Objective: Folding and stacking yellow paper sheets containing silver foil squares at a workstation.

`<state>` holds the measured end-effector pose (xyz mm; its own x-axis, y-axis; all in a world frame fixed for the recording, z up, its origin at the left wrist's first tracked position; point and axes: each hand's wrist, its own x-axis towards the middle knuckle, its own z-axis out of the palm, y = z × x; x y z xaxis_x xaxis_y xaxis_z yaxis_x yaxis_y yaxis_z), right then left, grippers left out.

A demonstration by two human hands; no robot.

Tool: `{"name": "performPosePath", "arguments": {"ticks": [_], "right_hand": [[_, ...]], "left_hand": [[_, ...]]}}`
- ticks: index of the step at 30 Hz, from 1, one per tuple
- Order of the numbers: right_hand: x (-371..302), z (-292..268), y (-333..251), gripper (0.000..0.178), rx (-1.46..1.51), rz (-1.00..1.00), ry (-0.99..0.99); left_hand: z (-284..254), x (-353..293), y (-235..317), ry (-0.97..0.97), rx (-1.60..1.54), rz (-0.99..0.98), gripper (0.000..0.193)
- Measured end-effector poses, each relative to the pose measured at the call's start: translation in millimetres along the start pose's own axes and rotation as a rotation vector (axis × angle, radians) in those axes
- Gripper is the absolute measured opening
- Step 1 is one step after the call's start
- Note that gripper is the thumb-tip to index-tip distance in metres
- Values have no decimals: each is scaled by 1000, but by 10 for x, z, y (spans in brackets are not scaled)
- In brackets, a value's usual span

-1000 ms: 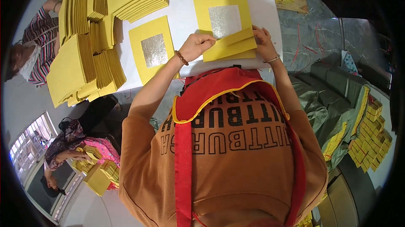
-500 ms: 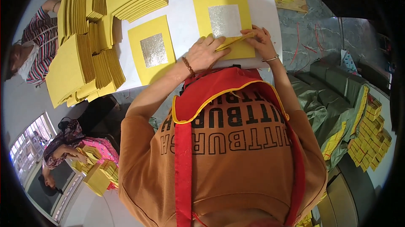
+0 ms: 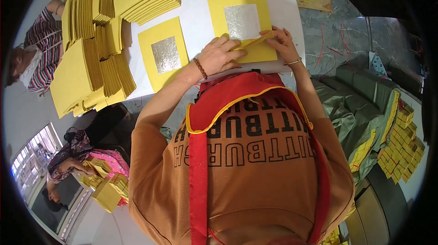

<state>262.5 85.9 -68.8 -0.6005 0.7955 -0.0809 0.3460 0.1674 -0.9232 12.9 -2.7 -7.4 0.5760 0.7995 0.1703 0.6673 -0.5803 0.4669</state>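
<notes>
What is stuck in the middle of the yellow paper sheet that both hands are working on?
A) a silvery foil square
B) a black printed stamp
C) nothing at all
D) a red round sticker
A: the yellow paper sheet under the left hand and right hand bears a shiny silvery foil square at its centre, on the white table.

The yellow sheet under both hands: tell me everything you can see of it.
The yellow sheet is square paper with a silver foil square in its centre. It lies flat on the white table. Its near edge is lifted into a narrow fold: the left hand presses on it, and the right hand pinches the folded strip.
</notes>
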Motion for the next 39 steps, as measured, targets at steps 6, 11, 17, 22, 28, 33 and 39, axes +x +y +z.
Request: {"name": "performPosePath", "arguments": {"ticks": [6,11,17,22,28,33,39], "right_hand": [[-3,-11,35,15,5,-9,-3],[0,-68,115,26,132,-39,-10],[-9,36,179,31,2,8,75],[-3,20,194,29,0,23,37],[7,-5,14,29,-115,-162,59],[-55,-43,-378,25,-616,-460,190],[-68,-85,-409,24,-346,-297,-128]], "left_hand": [[-1,-4,-76,-44,-46,-5,41],[53,-27,-100,198,-176,-75,21],[58,-27,-108,114,-325,-338,27],[-142,-143,-172,117,-239,-339,55],[197,-200,-381,287,204,-110,46],[115,-338,-196,230,244,-72,40],[37,-319,-91,342,-158,-206,26]]}}
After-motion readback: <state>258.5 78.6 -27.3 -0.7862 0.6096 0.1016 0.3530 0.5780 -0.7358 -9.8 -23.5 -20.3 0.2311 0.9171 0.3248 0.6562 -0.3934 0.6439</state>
